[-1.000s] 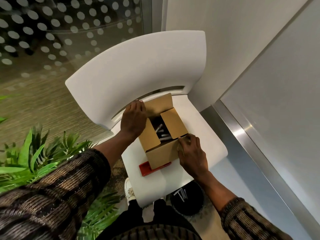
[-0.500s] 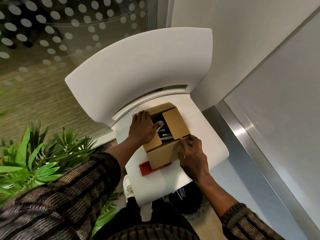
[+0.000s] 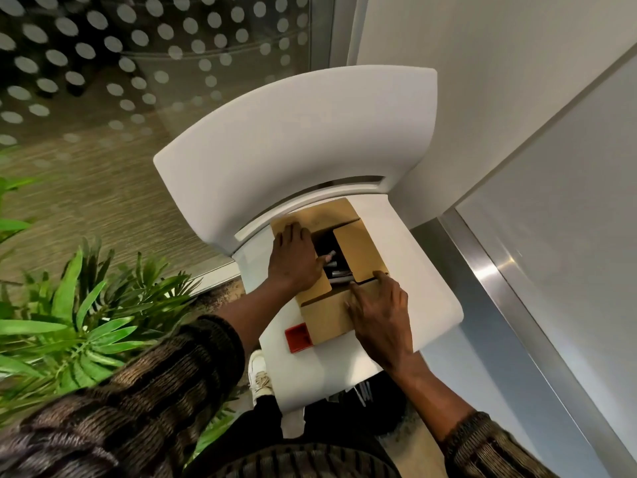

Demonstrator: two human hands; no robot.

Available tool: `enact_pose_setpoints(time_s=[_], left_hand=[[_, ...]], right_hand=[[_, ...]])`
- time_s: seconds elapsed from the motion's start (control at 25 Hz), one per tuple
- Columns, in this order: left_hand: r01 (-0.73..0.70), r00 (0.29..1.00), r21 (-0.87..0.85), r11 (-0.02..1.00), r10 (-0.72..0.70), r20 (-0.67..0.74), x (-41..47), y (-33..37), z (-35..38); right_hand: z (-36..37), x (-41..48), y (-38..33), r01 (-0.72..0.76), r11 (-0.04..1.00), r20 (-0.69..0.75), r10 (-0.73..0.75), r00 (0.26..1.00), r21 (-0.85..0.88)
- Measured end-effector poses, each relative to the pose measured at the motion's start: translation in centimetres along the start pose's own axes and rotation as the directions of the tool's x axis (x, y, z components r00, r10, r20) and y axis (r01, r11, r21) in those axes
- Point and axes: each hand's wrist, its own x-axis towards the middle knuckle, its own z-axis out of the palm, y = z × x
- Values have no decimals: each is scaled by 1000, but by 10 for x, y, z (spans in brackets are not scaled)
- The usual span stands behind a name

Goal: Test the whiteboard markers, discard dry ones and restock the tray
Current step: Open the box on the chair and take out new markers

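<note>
A brown cardboard box (image 3: 325,320) stands on the white chair seat (image 3: 425,281), its flaps partly folded in. Several grey and white markers (image 3: 339,276) lie in the dark gap between the flaps. My left hand (image 3: 295,260) lies flat on the left flap, with the thumb at the gap's edge beside a marker tip. My right hand (image 3: 379,315) rests palm down on the near flap, fingertips at the corner of the right flap (image 3: 360,253). A red flat object (image 3: 298,337) sticks out from under the box's near left corner.
A black bin (image 3: 382,408) with a few discarded markers (image 3: 365,391) sits on the floor under the seat's front edge. A green plant (image 3: 86,322) crowds the left. The chair's tall curved back (image 3: 293,139) rises behind the box. A whiteboard's metal frame (image 3: 499,270) runs along the right.
My left hand has pushed the left flap down over the opening, and the back flap has folded flatter. My right hand stays on the near flap, its fingers slid slightly forward.
</note>
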Motion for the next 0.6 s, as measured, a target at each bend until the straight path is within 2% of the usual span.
enact_pose_setpoints(time_s=[0.12, 0.32, 0.52, 0.6], left_hand=[[56, 997, -31, 998, -57, -52, -11, 3, 10], [129, 989, -70, 989, -134, -68, -19, 11, 17], [151, 988, -153, 977, -155, -16, -22, 15, 12], [153, 988, -154, 976, -156, -3, -23, 17, 9]], right_hand=[[0, 11, -13, 6, 1000, 28, -6, 1000, -27], [-8, 30, -19, -69, 993, 130, 81, 988, -95], [-34, 29, -13, -202, 979, 14, 202, 979, 3], [-42, 38, 0, -241, 970, -23, 241, 970, -29]])
